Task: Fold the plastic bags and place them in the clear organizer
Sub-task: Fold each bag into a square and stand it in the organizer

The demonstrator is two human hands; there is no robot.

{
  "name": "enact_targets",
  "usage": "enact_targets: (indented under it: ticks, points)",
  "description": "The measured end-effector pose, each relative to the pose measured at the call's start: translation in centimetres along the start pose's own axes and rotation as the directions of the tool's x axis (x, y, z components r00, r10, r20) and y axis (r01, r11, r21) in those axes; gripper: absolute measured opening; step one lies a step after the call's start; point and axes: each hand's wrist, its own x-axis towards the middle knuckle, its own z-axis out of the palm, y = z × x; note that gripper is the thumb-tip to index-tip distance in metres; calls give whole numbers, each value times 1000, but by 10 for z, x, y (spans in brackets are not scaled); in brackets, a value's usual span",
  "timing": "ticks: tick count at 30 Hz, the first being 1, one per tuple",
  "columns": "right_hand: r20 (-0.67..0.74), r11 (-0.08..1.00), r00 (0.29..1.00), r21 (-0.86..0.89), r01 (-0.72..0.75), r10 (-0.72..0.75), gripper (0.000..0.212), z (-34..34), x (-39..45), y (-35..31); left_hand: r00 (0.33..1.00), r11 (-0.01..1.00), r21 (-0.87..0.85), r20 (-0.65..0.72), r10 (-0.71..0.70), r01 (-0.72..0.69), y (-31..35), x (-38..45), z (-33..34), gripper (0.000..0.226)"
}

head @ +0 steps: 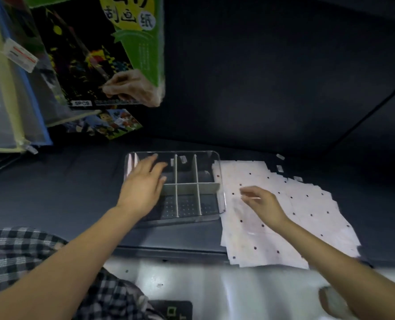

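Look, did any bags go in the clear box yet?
No, the clear box shows only bare compartments, and the dotted bags lie flat beside it.

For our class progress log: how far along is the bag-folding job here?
Nothing looks done: the clear organizer shows no bags in its visible compartments. In hand: the right hand pinches the top of the dotted plastic bags; the left hand rests over the organizer. All folding and placing remains.
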Motion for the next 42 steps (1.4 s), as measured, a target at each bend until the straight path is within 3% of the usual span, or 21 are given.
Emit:
enact_targets:
  ticks: [2, 5, 7, 11, 14, 16, 19, 23, 25, 28, 31, 34, 36, 39, 42]
  points:
    - [0, 988, 995, -121, -96, 96, 26, -23, -26, 47, 975, 975, -24, -23, 220, -220, 29, -4, 9, 30]
    - [72, 910, 979, -388, -149, 191, 44, -38, -62, 105, 905, 915, -124, 147, 399, -383, 74, -19, 38, 33]
    - [139, 858, 967, -500, -116, 212, 62, -38, -80, 130, 841, 894, -185, 305, 448, -409, 95, -32, 64, 38]
    - [264, 819, 961, -567, 92, 76, 81, -31, -101, 164, 730, 910, -224, 544, 414, -349, 123, -52, 104, 44]
    - [305, 792, 951, -567, 226, -53, 64, -31, -106, 178, 668, 927, -236, 644, 374, -291, 133, -59, 121, 51]
    - [264, 854, 961, -479, 201, -78, 44, -37, -104, 178, 638, 930, -224, 679, 364, -292, 135, -60, 128, 57]
    - [276, 886, 961, -447, 123, 6, 32, -53, -95, 168, 603, 920, -207, 704, 376, -333, 137, -53, 131, 66]
    - [377, 953, 925, -297, 66, 54, 27, -75, -78, 138, 626, 916, -241, 672, 397, -322, 144, -35, 125, 75]
    - [496, 979, 865, -200, 32, 73, 25, -90, -67, 117, 657, 933, -282, 663, 358, -224, 150, -26, 118, 57]
    - [594, 990, 801, -139, 18, 69, 23, -113, -47, 92, 760, 898, -439, 585, 283, 4, 160, -16, 107, 17]
    - [541, 993, 838, -120, -11, 75, 23, -131, -22, 81, 879, 836, -540, 440, 182, 97, 169, -10, 97, 34]
    - [453, 984, 886, -179, -12, 94, 22, -134, 9, 84, 979, 867, -498, 178, 102, 1, 173, -12, 95, 60]
    - [425, 972, 896, -233, -26, 126, 25, -127, 27, 90, 984, 904, -408, 61, 166, -127, 171, -16, 100, 64]
    - [343, 956, 925, -288, -61, 163, 25, -107, 48, 99, 924, 909, -262, 115, 364, -325, 165, -25, 115, 56]
    - [126, 843, 983, -535, -46, 133, 26, -88, 53, 108, 838, 883, -191, 283, 467, -428, 158, -37, 131, 50]
